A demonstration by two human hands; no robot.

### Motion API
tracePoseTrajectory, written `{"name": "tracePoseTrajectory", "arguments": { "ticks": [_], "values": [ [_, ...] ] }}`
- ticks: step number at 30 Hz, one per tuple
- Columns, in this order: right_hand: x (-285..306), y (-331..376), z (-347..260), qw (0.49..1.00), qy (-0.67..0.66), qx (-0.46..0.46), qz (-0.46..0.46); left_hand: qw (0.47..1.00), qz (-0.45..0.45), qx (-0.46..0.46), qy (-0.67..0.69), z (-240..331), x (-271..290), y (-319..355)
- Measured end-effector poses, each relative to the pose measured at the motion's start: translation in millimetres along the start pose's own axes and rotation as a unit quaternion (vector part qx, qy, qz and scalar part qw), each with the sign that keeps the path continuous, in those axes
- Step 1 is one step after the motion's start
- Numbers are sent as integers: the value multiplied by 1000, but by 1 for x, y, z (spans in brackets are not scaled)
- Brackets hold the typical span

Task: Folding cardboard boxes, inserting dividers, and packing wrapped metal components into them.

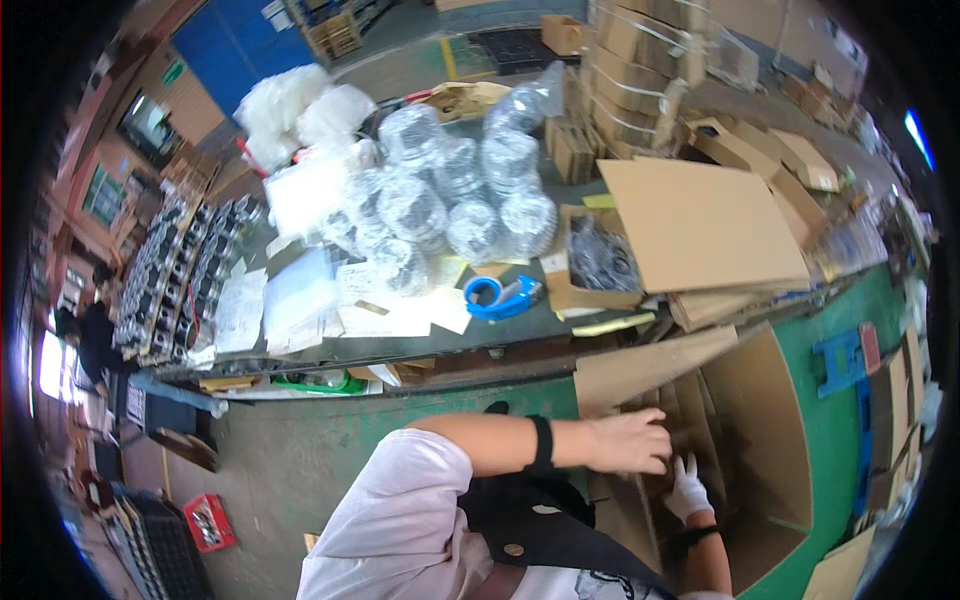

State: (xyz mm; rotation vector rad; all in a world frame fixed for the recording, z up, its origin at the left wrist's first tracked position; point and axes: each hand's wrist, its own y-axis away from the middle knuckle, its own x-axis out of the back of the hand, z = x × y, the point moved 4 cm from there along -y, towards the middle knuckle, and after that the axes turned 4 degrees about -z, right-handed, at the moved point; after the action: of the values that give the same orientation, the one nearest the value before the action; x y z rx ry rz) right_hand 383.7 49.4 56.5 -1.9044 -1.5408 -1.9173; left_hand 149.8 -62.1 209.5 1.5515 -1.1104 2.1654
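In the head view, the person is leaning over a large open cardboard box (760,440) standing on the green floor (840,420), just in front of the cluttered surface (420,345). Both hands are working at the box's near left wall, where upright cardboard dividers (690,400) are standing in a row.

The left hand (632,441), bare, with a black band at the wrist, is reaching across from the left and resting on the top edge of the cardboard there; its fingers (655,450) are curling over that edge, closed on it as far as can be seen (the tips are hidden behind the cardboard).

The right hand (688,490), in a white glove, is sitting lower and just to the right, inside the box, its fingers (690,467) pointing upward and lying flat against the divider, slightly apart and not gripping anything visible.

The dividers' long axis is running away from the person, toward the surface, so the cardboard is lying directly beneath the left hand and just ahead of the right. The left hand is the nearer to the top edge; the right is nearer the box's inside.

On the surface beyond, a blue tape dispenser (500,296) is lying among papers, with bagged metal parts (470,190) piled behind it.
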Motion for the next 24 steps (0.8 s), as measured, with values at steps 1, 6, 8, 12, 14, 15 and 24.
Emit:
{"name": "tracePoseTrajectory", "arguments": {
  "ticks": [1, 6, 8, 12, 14, 15, 24],
  "values": [
    [24, 15, -19, 999, -35, 9, -40, 997, 53, 47, 44, -3, 30, 15],
    [170, 163, -59, 911, -394, -111, 47, 760, 307, 573, 1, -102, 148, 231],
    [248, 231, -138, 929, -358, -91, -10, 697, 157, 657, -241, -137, 173, 346],
    [336, 228, -298, 847, -502, 174, 1, 779, -137, 547, -273, -164, 183, 461],
    [341, 169, -382, 899, -338, 279, 0, 831, -199, 440, -275, -200, 174, 462],
    [344, 140, -456, 954, -218, 200, 56, 841, -234, 435, -221, -214, 166, 459],
    [193, -276, -694, 896, 39, 241, 372, 832, -111, 540, 66, -154, 199, 437]
  ]
}}
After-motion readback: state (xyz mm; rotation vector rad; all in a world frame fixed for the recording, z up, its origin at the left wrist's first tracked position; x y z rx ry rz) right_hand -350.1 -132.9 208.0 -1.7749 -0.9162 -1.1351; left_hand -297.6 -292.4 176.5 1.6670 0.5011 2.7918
